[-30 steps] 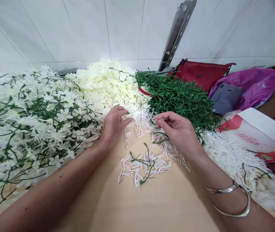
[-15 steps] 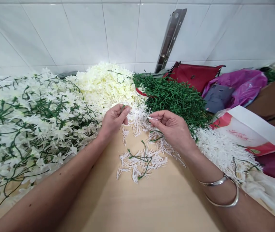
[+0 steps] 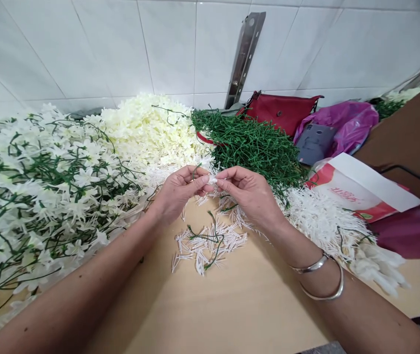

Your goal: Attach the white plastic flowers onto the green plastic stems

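Observation:
My left hand (image 3: 184,189) is closed in a pinch on a thin green plastic stem (image 3: 195,170), which sticks up past its fingers. Fingertip to fingertip with it, my right hand (image 3: 246,191) pinches a small white flower piece (image 3: 213,180), and the two parts meet between the hands. The fingers cover most of the joint. Below them on the table lie loose white stamen pieces (image 3: 228,241) with several green stems (image 3: 215,239) across them. Just behind the hands are a heap of pale yellow-white petals (image 3: 158,132) and a pile of green stems (image 3: 254,147).
Assembled white flowers (image 3: 47,191) cover the left side. To the right are white stamens (image 3: 324,216), a red-and-white packet (image 3: 361,189), a white glove (image 3: 377,265), a phone (image 3: 315,142), a purple bag (image 3: 355,123) and a red purse (image 3: 282,112). A metal bracket (image 3: 245,59) stands against the tiled wall.
My hands have come together from apart, bringing the white piece in my right hand to the stem in my left. The view has shifted slightly to the right.

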A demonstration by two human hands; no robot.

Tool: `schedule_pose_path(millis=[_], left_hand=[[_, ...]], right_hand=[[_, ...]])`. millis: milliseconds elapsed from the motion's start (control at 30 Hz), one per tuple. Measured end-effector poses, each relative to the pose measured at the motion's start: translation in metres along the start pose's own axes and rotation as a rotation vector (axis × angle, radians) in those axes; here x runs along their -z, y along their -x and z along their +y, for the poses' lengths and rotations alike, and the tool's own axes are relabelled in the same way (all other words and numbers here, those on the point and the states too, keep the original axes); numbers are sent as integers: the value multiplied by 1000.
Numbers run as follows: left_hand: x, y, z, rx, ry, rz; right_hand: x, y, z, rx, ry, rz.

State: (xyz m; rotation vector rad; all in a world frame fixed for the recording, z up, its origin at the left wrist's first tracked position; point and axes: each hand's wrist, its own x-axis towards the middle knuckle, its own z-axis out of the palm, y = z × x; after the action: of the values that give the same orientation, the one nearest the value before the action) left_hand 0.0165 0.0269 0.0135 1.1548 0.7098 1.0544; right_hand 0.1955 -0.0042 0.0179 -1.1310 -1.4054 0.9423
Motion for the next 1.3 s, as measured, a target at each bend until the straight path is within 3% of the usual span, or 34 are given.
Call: schedule_pose_path(millis=[200, 533, 1067, 1300], left_hand=[[-1, -2, -4, -4, -13, 38], [-2, -1, -3, 77, 23, -17], [-7, 3, -10, 49, 30, 37], [-10, 5, -6, 39, -55, -8]], right_hand=[[2, 1, -3, -16, 22, -47], [-1, 2, 2, -90, -75, -154], [-12, 9, -8, -84, 20, 94], [-7, 3, -5, -145, -161, 58]])
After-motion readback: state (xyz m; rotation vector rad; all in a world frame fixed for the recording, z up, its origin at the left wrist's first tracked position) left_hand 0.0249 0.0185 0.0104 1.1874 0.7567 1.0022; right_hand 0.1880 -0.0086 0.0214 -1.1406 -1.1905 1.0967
